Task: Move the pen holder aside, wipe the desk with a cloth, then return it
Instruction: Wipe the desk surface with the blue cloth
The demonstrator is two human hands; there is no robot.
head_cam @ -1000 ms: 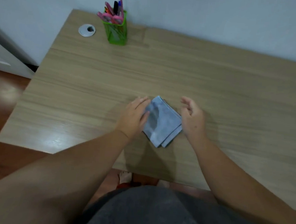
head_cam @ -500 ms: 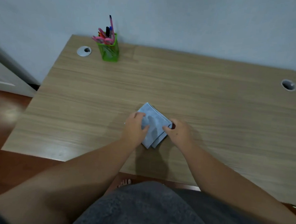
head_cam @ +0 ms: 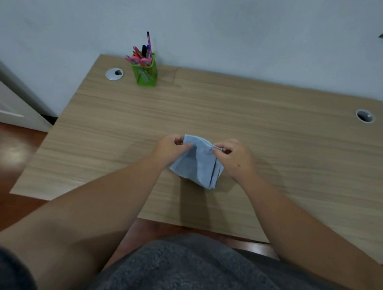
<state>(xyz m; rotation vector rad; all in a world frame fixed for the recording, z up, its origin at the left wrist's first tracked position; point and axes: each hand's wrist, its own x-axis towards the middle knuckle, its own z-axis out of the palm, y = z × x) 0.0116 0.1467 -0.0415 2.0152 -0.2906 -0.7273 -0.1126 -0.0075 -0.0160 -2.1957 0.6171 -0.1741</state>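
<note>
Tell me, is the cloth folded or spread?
Folded: the cloth hangs in layers, pinched at its top edge by both hands.

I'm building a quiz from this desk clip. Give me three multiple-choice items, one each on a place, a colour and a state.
1. Where does the pen holder stand?
A. far left corner of the desk
B. near right corner
C. on the floor

2. What colour is the cloth?
A. red
B. light blue
C. yellow

3. How is the cloth held?
A. lying untouched
B. by one hand
C. pinched by both hands

Answers:
1 A: the pen holder stands near the wall beside the left cable grommet.
2 B: the cloth is light blue.
3 C: the left hand and right hand each grip its upper edge.
</note>
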